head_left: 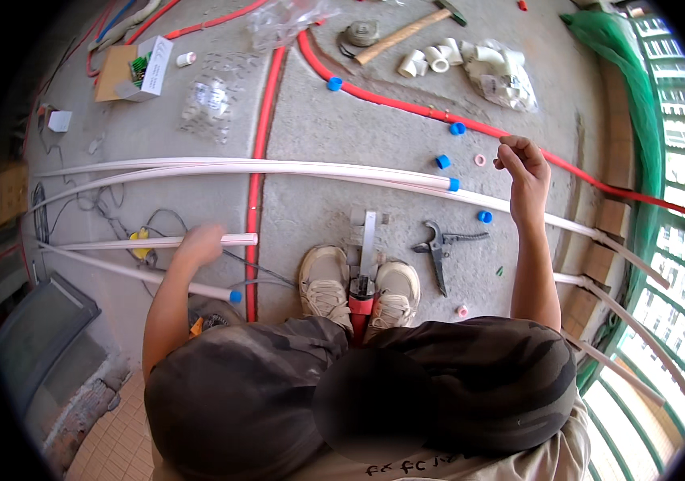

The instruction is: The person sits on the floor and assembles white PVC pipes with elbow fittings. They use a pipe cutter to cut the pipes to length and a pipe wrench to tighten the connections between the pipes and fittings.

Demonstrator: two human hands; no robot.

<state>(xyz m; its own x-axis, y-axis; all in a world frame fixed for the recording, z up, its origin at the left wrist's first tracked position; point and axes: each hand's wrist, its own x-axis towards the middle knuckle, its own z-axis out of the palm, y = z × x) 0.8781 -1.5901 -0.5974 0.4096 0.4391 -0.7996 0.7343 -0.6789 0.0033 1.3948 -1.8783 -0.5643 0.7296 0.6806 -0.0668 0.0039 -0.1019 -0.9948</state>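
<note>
My left hand point(202, 243), slightly blurred, is closed round a white plastic pipe point(234, 240) close to its open right end. The pipe runs off to the left. My right hand point(525, 164) is raised at the right with its fingers curled toward the thumb; whether something small is in them I cannot make out. Between my shoes stands a pipe welding tool point(362, 301) with a red body and a flat metal plate. A grey pipe cutter point(437, 252) lies on the floor right of it. Longer white pipes point(342, 171) cross the floor beyond, one ending in a blue cap point(454, 184).
A red conduit point(406, 103) curves across the concrete. Loose blue caps point(443, 161), a pink ring point(480, 159), white fittings point(437, 59), a hammer point(402, 36) and an open box point(138, 72) lie farther off. Green railings point(679, 104) stand at right, a black cable point(170, 216) at left.
</note>
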